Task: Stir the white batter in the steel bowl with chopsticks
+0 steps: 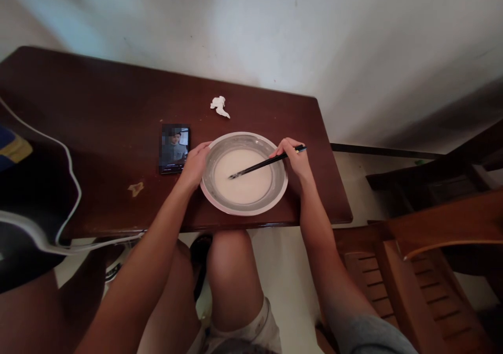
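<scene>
"How many bowls are on the tabletop [98,97]?"

"One bowl [245,212], by the front edge, nearer the right front corner than the left. It has one pool of white liquid [243,189] in it."

"And the two hands?"

"The left hand [196,162] is grasping the bowl's left rim. The right hand [294,154] is closed around black chopsticks [259,165] at the bowl's right rim."

"How many chopsticks?"

"They look like one pair, lying so close together that I can't count them surely. They slant down to the left, with whitish tips over the middle of the bowl. I can't tell whether the tips touch the liquid."

"What else is there?"

"One phone [173,154], its screen lit, just left of the left hand. One crumpled tissue [219,105] lies behind the bowl, toward the back edge. One pale, uneven patch [135,188] is near the front edge, left of the bowl."

"Anything off the tabletop?"

"A wooden chair [389,275], beyond the right front corner."
</scene>
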Available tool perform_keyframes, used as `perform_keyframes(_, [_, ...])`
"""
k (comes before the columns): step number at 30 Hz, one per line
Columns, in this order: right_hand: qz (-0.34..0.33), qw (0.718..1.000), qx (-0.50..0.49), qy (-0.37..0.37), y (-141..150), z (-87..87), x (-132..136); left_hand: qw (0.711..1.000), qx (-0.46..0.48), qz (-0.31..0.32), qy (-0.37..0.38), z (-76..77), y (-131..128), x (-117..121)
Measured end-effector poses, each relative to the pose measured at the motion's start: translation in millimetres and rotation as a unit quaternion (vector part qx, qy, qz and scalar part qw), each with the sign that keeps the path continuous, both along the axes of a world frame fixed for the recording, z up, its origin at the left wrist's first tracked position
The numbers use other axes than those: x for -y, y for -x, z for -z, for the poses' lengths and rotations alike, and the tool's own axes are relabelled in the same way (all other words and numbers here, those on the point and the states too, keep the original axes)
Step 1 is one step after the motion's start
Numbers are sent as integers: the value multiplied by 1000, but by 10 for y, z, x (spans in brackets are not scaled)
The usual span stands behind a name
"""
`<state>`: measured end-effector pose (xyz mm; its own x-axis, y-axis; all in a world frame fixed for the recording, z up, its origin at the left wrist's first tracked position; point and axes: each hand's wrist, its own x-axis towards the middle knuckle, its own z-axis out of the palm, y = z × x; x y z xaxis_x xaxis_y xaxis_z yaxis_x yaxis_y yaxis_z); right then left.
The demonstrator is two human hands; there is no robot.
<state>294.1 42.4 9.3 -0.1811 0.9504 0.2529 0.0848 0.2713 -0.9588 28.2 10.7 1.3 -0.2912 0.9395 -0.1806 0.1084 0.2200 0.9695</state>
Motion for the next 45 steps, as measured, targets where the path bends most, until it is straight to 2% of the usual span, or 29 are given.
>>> perform_keyframes(3, [86,995,-46,-26,-50,5,-39,1000,-4,4,-2,7,0,-2])
perform_keyframes(5, [108,990,-82,-31,-71,23,-55,1000,-4,6,2,14,3,-5])
perform_keyframes(7, [78,993,-91,-23,-59,44,-49,1000,-2,7,2,21,6,-7])
perform_keyframes(11, [-9,1000,-21,-1,2,50,-16,1000,-5,7,-3,28,12,-8])
perform_keyframes(13, [12,1000,-3,-7,0,34,-19,1000,-10,9,-3,27,11,-5])
perform_keyframes(17, [118,991,-50,-36,-55,18,-55,1000,-12,8,-5,24,4,-2])
perform_keyframes(20, [89,993,-74,-23,-46,28,-50,1000,2,3,1,27,6,-6])
perform_keyframes(22, [36,998,-53,-3,-17,33,-34,1000,4,2,3,31,11,-10])
perform_keyframes(24, [20,999,-28,6,-2,29,-28,1000,5,2,2,35,16,-12])
perform_keyframes(28, [111,993,-42,-25,-55,16,-59,1000,13,9,0,47,22,-11])
perform_keyframes(30, [134,989,-61,-29,-78,17,-67,1000,17,13,-5,60,25,-10])
perform_keyframes(32, [108,992,-63,-19,-65,23,-54,1000,22,15,-8,73,28,-10])
perform_keyframes(36, [13,1000,-11,5,11,24,-11,1000,27,11,-3,80,27,-15])
perform_keyframes(38, [30,1000,-1,-3,9,19,-17,1000,25,8,-3,72,23,-17])
perform_keyframes(42, [143,988,-42,-35,-71,25,-69,1000,19,6,-6,61,18,-16])
perform_keyframes(43, [147,987,-56,-35,-81,31,-74,1000,18,7,-4,63,19,-16])
perform_keyframes(45, [112,991,-71,-25,-68,44,-64,1000,16,12,-6,74,26,-15])
